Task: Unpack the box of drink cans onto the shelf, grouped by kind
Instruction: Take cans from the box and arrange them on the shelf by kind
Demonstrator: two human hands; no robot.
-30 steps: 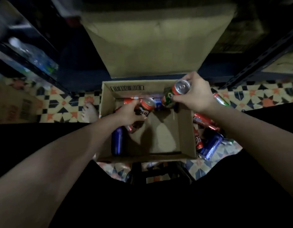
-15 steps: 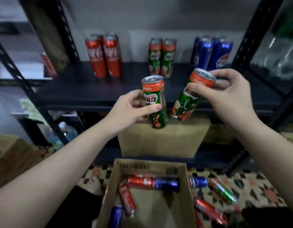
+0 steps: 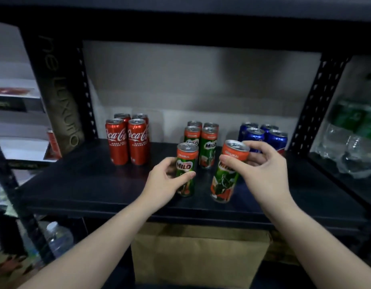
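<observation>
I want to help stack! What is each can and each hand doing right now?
Left hand: gripping left Milo can, upright.
Right hand: gripping right Milo can, tilted.
Coca-Cola cans: four, standing, grouped.
Shelved Milo cans: four, standing.
Blue cans: four, standing.
Water bottle: capped.

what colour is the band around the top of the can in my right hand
Orange, above a green body; seen in the head view.

Our fingers hide part of each green Milo can's label [image 3: 185,163]. The rear red Coca-Cola cans [image 3: 122,116] show only tops. Clear wrapped bottles [image 3: 353,155] at right are blurred and cropped.
</observation>
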